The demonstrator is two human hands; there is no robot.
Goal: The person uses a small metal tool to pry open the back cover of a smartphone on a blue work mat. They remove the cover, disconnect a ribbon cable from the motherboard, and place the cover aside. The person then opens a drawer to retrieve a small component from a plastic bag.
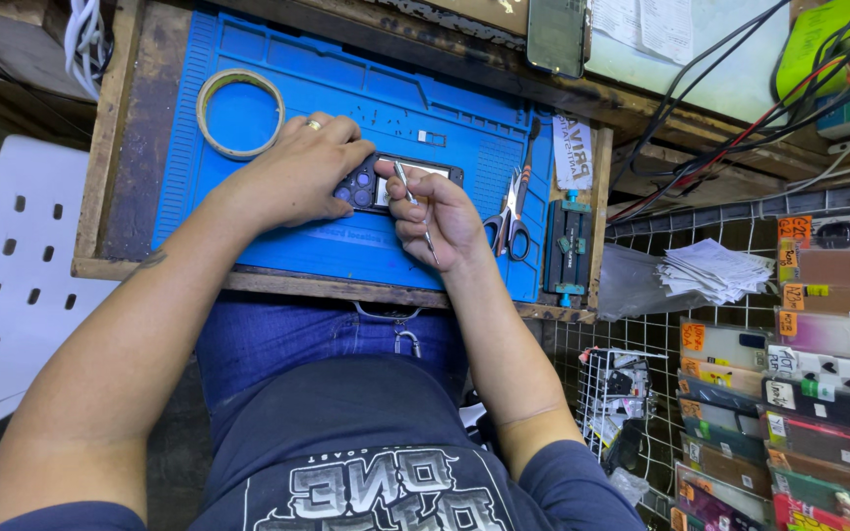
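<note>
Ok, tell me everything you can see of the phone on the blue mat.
The phone lies flat on the blue mat, its long side running left to right and its back up. The body looks dark, with a cluster of round camera lenses at its left end and a pale, bright patch along the middle, perhaps opened. The left hand covers its left end and grips it. The right hand rests at its near edge and holds a thin metal tool whose tip meets the pale patch.

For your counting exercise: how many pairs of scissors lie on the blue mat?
1. The scissors lie at the mat's right edge, beside the right hand. Hands may hide others.
</note>
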